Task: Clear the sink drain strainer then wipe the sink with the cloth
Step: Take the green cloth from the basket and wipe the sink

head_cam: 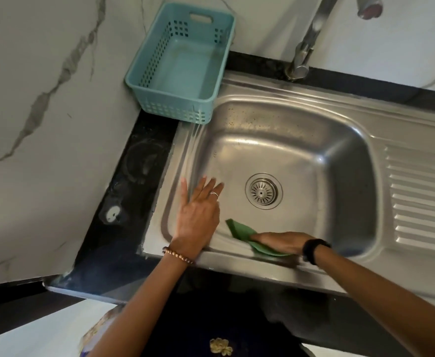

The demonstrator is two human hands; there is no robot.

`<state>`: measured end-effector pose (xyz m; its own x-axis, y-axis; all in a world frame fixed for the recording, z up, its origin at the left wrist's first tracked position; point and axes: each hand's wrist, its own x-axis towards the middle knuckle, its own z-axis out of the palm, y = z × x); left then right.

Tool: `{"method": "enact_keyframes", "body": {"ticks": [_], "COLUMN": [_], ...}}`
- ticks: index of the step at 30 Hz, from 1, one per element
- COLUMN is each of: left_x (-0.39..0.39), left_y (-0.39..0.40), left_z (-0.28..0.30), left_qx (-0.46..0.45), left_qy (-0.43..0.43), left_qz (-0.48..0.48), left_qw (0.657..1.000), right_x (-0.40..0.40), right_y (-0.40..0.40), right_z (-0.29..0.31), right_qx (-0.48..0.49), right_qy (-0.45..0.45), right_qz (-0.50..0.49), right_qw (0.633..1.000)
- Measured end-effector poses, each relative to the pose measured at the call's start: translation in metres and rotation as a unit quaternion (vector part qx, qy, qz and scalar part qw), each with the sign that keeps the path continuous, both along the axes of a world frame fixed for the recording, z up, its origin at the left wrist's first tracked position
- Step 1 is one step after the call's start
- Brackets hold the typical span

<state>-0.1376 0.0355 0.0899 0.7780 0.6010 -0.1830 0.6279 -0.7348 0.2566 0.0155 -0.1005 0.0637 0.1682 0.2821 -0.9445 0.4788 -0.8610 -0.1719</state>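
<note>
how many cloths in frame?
1. The green cloth lies on the sink's near inner wall, pressed under the right hand. The left hand holds none. Part of the cloth is hidden under the hand.

white veined marble walls (43,73) | black counter (123,228) | teal basket (180,63)

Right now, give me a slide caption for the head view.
Right hand presses the cloth on the sink near wall; left hand open on the rim.
</note>
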Motion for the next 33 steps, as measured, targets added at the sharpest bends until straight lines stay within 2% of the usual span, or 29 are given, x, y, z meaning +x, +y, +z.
{"method": "enact_keyframes", "body": {"ticks": [3, 10, 13, 15, 18, 20, 23, 26, 29, 33], "left_x": [0.006, -0.009, -0.015, -0.019, -0.022, -0.019, -0.009, 0.011, 0.036, 0.049], "left_y": [-0.021, -0.057, -0.063, -0.065, -0.064, -0.065, -0.076, -0.099, -0.130, -0.158], "left_z": [-0.001, -0.003, -0.003, -0.003, 0.000, 0.002, 0.006, 0.009, 0.010, 0.005], "left_qx": [-0.081, -0.092, -0.059, -0.055, -0.100, -0.133, -0.135, -0.144, -0.163, -0.130], "left_qy": [0.014, 0.033, 0.014, -0.008, -0.052, -0.077, -0.051, -0.041, -0.049, -0.051], "left_qz": [0.012, -0.014, -0.006, 0.008, 0.033, 0.064, 0.089, 0.099, 0.091, 0.091], "left_qw": [0.997, 0.995, 0.998, 0.998, 0.993, 0.986, 0.985, 0.984, 0.981, 0.986], "right_x": [0.032, 0.025, 0.007, -0.009, -0.029, -0.028, -0.012, 0.027, 0.079, 0.097], "right_y": [-0.042, -0.042, -0.015, 0.007, 0.026, 0.023, 0.000, -0.044, -0.086, -0.092], "right_z": [0.014, 0.024, 0.019, 0.012, 0.001, -0.001, 0.002, 0.010, 0.023, 0.030], "right_qx": [-0.038, -0.053, -0.024, 0.024, 0.083, 0.091, 0.114, 0.094, 0.033, 0.014], "right_qy": [-0.056, -0.111, -0.091, -0.045, 0.044, 0.061, 0.070, -0.001, -0.090, -0.136], "right_qz": [-0.022, 0.045, 0.025, 0.022, -0.023, -0.020, 0.021, 0.079, 0.186, 0.265], "right_qw": [0.997, 0.991, 0.995, 0.998, 0.995, 0.994, 0.991, 0.992, 0.978, 0.955]}}
